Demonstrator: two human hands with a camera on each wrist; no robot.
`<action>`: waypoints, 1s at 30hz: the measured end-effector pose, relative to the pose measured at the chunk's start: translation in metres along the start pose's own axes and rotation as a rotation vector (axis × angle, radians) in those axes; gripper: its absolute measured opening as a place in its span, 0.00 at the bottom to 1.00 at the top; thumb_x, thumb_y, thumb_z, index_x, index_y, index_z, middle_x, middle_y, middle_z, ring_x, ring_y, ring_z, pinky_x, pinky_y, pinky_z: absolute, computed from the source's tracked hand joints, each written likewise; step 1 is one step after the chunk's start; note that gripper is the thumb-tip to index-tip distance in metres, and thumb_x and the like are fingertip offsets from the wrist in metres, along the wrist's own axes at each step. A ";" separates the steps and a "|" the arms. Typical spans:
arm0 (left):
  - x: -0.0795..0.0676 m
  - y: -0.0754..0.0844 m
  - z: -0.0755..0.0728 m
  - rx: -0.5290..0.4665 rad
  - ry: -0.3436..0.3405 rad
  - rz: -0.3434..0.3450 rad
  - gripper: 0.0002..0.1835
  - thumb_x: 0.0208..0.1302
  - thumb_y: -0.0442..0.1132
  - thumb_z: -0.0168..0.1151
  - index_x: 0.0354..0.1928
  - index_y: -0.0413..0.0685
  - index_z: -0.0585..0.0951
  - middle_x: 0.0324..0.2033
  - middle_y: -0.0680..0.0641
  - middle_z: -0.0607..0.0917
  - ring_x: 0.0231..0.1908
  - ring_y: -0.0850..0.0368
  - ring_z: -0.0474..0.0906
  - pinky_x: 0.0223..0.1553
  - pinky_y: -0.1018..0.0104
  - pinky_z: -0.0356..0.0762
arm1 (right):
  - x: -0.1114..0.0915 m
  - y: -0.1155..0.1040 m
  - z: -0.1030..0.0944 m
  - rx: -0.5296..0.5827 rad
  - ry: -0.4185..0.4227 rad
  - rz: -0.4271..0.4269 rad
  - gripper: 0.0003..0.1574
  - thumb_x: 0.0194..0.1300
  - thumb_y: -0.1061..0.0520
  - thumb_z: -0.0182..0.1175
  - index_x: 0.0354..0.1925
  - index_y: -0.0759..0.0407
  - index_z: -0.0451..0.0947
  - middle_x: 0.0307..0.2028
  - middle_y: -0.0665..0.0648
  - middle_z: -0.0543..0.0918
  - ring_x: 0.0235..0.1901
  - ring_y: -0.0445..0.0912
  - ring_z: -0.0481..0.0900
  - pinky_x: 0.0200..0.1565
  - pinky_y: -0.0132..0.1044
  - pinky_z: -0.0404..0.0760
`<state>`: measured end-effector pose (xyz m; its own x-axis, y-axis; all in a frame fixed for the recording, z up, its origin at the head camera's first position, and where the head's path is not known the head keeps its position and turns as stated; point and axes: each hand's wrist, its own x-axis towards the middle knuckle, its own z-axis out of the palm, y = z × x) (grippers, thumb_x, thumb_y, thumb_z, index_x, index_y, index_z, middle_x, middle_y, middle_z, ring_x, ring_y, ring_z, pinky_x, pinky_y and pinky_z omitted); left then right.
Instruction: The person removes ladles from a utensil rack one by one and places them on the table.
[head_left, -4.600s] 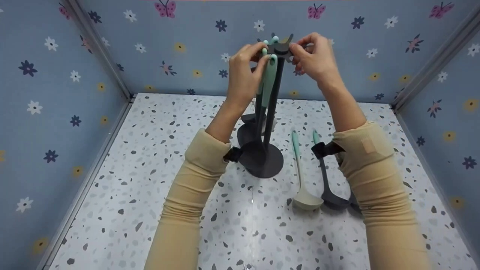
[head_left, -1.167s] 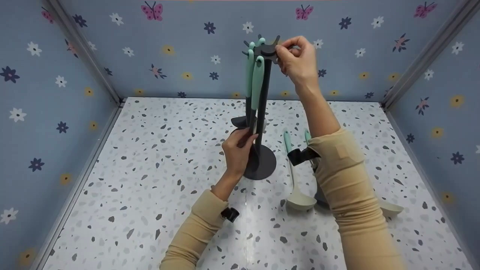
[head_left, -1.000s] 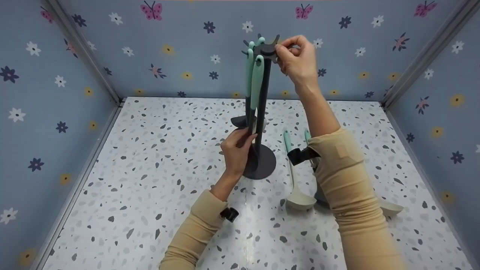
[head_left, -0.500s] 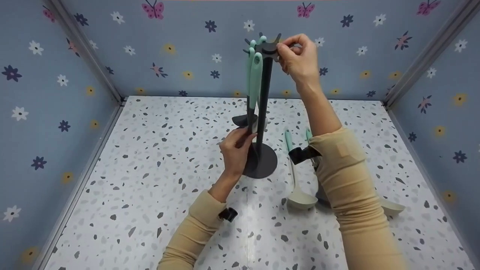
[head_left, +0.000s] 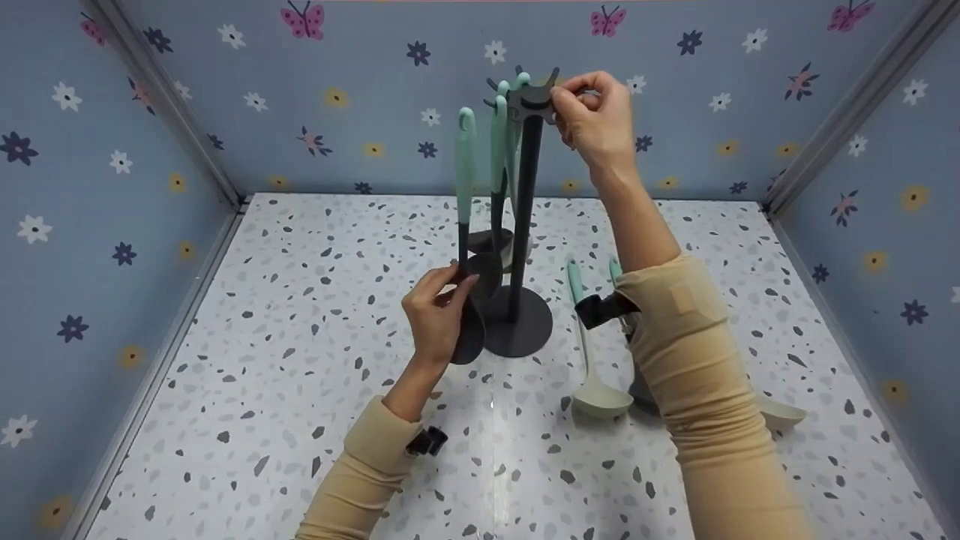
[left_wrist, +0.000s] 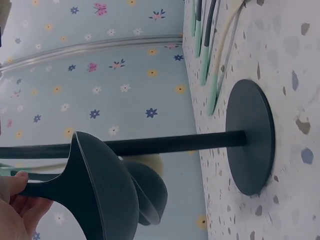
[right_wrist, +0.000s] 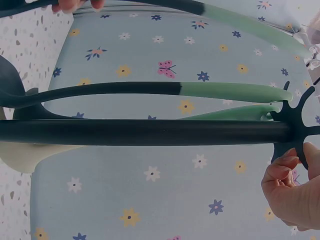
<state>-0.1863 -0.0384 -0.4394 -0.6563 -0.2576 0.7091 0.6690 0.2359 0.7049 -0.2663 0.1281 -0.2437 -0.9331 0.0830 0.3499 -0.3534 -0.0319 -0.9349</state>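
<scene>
In the head view a dark upright utensil stand (head_left: pixel 529 202) has a hooked top ring. My right hand (head_left: pixel 604 124) pinches one hook of that top, also seen in the right wrist view (right_wrist: pixel 295 192). My left hand (head_left: pixel 435 315) pinches the dark stem of a ladle (head_left: pixel 465 172) with a mint handle, low down just above its dark bowl. The handle's looped end is off the hooks, left of the stand. In the left wrist view the dark bowl (left_wrist: pixel 100 190) overlaps the post. Other mint-handled ladles (head_left: pixel 499 150) hang from the stand's left side.
On the speckled table (head_left: pixel 262 375) a cream ladle (head_left: pixel 602 397) lies right of the stand's round base (head_left: pixel 517 334). A dark ladle (head_left: pixel 643 390) lies beside it, partly behind my right sleeve. Another cream bowl (head_left: pixel 782 414) shows further right. Flowered panels (head_left: pixel 337 112) enclose the table.
My left hand went from the stand's top down to the ladle's stem, then moved left, taking the ladle off its hook. My right hand keeps its hold on the stand's top.
</scene>
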 end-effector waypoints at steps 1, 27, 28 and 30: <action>-0.001 -0.001 -0.003 0.011 -0.003 -0.014 0.10 0.50 0.31 0.65 0.35 0.32 0.81 0.28 0.40 0.81 0.31 0.54 0.79 0.29 0.69 0.78 | 0.000 0.000 0.000 -0.003 0.001 0.002 0.05 0.58 0.68 0.53 0.34 0.71 0.68 0.15 0.56 0.71 0.11 0.41 0.60 0.15 0.28 0.60; -0.029 -0.064 -0.029 0.523 -0.273 -0.524 0.06 0.47 0.30 0.67 0.29 0.34 0.83 0.20 0.44 0.82 0.21 0.55 0.74 0.22 0.68 0.68 | -0.002 0.001 -0.002 -0.054 -0.011 -0.048 0.04 0.58 0.69 0.52 0.34 0.72 0.69 0.14 0.54 0.71 0.12 0.40 0.61 0.16 0.27 0.58; -0.030 -0.066 -0.029 0.525 -0.280 -0.532 0.06 0.46 0.29 0.67 0.29 0.34 0.83 0.20 0.43 0.81 0.20 0.55 0.74 0.22 0.67 0.68 | -0.002 0.001 -0.002 -0.057 -0.011 -0.048 0.04 0.58 0.69 0.52 0.34 0.72 0.69 0.14 0.54 0.71 0.12 0.40 0.61 0.16 0.27 0.58; -0.032 -0.070 -0.028 0.531 -0.294 -0.553 0.06 0.45 0.27 0.67 0.28 0.32 0.83 0.19 0.43 0.81 0.20 0.54 0.74 0.22 0.66 0.69 | -0.002 0.001 -0.002 -0.056 -0.011 -0.048 0.05 0.58 0.69 0.52 0.34 0.72 0.69 0.14 0.54 0.71 0.12 0.40 0.61 0.16 0.27 0.58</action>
<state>-0.2023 -0.0731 -0.5121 -0.9568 -0.2276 0.1807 0.0167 0.5778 0.8160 -0.2650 0.1295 -0.2454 -0.9160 0.0722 0.3947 -0.3937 0.0282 -0.9188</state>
